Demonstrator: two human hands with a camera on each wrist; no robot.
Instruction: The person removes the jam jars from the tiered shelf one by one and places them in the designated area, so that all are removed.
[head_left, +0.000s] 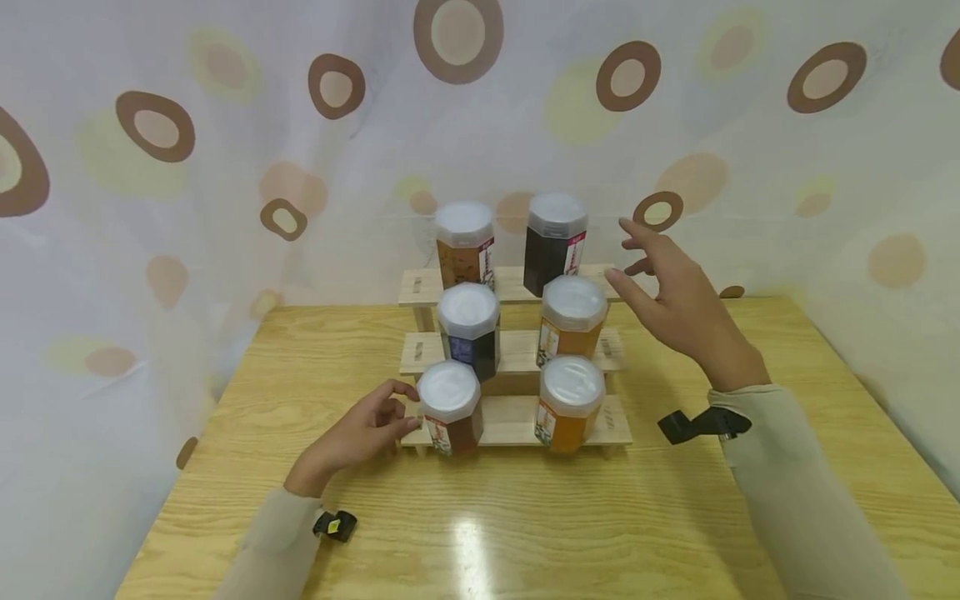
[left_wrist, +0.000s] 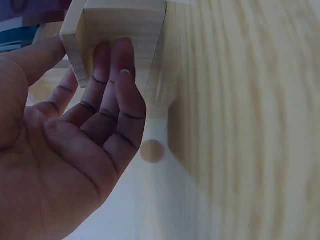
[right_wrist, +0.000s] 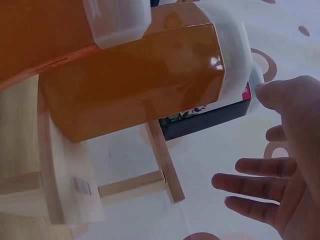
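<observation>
A three-tier wooden rack (head_left: 512,350) bears several octagonal jars with pale translucent lids. My left hand (head_left: 367,429) is at the left end of the bottom tier, its fingers loosely bent, beside a reddish-brown jar (head_left: 453,408). In the left wrist view its fingertips lie close to the rack's end (left_wrist: 125,25); firm contact cannot be made out. My right hand (head_left: 675,296) is raised on the right with fingers spread, holding nothing. Its thumb is close to an orange jar (head_left: 573,321) on the middle tier and a dark jar (head_left: 555,246) on the top tier.
Other jars are a brown-orange one (head_left: 465,246) at top left, a dark purple one (head_left: 470,333) at middle left and an orange one (head_left: 570,404) at bottom right. The wooden table (head_left: 375,533) meets a patterned cloth (head_left: 225,208) behind the rack.
</observation>
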